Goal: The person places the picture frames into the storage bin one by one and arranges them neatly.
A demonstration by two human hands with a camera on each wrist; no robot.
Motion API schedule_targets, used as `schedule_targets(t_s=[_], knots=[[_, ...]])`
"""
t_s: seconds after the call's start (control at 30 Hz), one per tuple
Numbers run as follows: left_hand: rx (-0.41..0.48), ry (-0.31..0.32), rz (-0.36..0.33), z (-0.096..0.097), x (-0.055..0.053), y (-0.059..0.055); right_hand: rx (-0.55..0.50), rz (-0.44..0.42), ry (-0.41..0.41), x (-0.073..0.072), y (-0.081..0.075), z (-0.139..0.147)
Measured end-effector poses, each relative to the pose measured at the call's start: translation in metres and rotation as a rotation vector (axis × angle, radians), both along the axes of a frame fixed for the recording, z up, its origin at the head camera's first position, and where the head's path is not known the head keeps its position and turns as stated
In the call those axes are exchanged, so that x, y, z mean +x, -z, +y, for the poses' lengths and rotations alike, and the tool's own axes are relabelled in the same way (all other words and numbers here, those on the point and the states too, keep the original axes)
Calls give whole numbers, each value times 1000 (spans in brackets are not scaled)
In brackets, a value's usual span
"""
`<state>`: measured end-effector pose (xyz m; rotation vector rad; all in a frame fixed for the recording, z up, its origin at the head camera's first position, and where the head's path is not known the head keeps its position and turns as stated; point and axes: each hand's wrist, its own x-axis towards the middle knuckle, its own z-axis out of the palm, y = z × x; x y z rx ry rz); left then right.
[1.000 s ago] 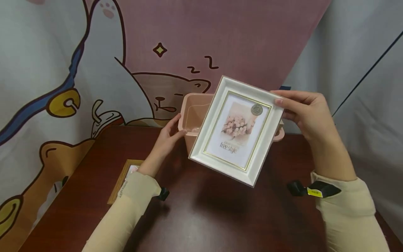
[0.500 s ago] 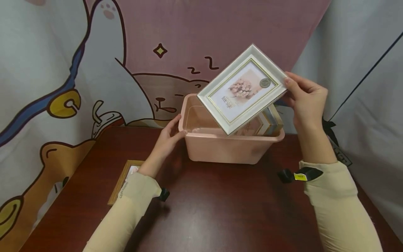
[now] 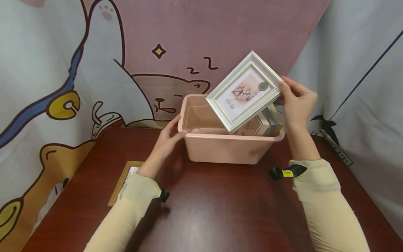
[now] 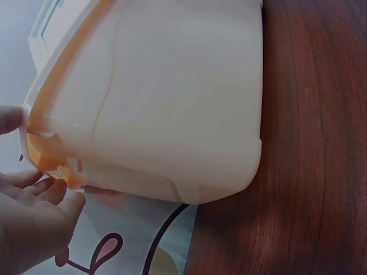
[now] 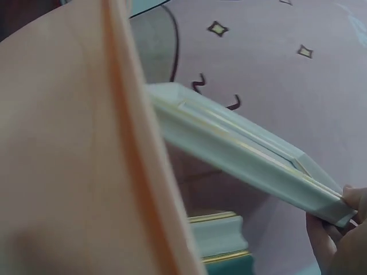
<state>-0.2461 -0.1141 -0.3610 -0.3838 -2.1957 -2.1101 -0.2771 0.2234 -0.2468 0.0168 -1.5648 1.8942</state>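
My right hand [image 3: 297,99] pinches the right corner of a white picture frame [image 3: 214,99] with a gold inner line and a pink flower print. The frame hangs tilted over the pink plastic bin [image 3: 220,148], its lower corner at the bin's front rim. On the bin's left rim rests my left hand [image 3: 165,141], thumb in front and fingers round the back; the left wrist view shows these fingers [image 4: 51,192] at the rim. Inside the bin's right end several more picture frames [image 3: 269,120] stand on edge, partly hidden by the white one.
A wooden-edged picture frame [image 3: 121,183] lies on the dark red table [image 3: 220,210] at the left, half covered by my left sleeve [image 3: 135,196]. Behind the table hangs a cartoon-printed curtain [image 3: 176,42]. A black object [image 3: 329,129] is at the right back edge.
My right hand has raised the white picture frame up and back from in front of the bin and turned it, then shifted slightly left and down. The left hand stays at the rim.
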Motion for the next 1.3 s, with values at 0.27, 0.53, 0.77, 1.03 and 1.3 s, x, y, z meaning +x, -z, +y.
schedule_targets(t_s=[0.27,0.53,0.77,1.03,1.3], knots=[[5,1,10,0,1,0,427,-28,259,-1,20,-12],[23,6,9,-1,0,1,703,69,320,3,38,-23],[21,8,13,-1,0,2,849,111,342,7,48,-30],[17,-5,10,1,1,1,928,125,322,14,57,-26],[43,5,10,2,2,0,1031,65,318,24,60,-25]])
